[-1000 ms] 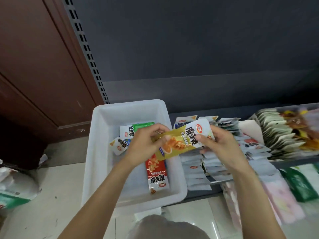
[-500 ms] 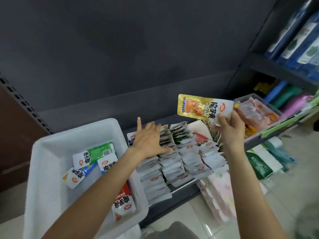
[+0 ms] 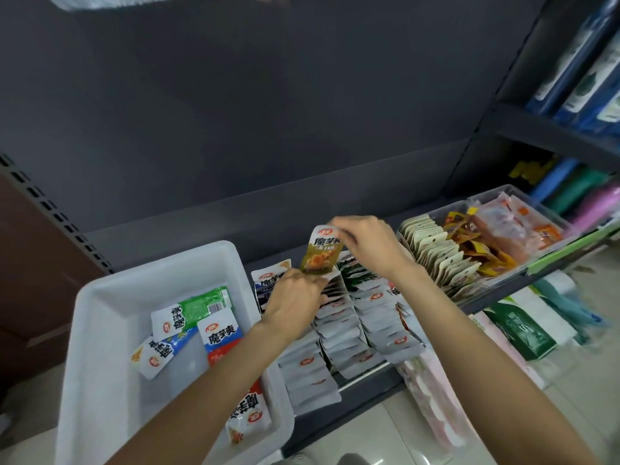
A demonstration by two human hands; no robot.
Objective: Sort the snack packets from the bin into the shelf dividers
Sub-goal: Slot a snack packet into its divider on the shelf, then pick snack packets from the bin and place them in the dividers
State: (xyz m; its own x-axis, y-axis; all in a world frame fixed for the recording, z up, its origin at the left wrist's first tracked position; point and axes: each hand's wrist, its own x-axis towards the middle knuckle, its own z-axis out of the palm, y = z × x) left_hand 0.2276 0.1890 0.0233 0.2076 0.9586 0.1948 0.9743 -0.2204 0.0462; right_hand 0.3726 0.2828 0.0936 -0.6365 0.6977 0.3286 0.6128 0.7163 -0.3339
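right hand [image 3: 365, 245] pinched the yellow packet [image 3: 320, 251] by its top edge, long axis upright, right over the middle shelf row [image 3: 339, 317], while left hand [image 3: 295, 300] fingers pressed that row's packets back, slot directly below.

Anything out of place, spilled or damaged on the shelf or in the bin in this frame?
Nothing looks spilled or torn. The loose packets in the white bin lie at mixed angles, as unsorted stock would. The shelf rows stand in order. The right hand holds the yellow packet upright over the rows while the left hand parts them.
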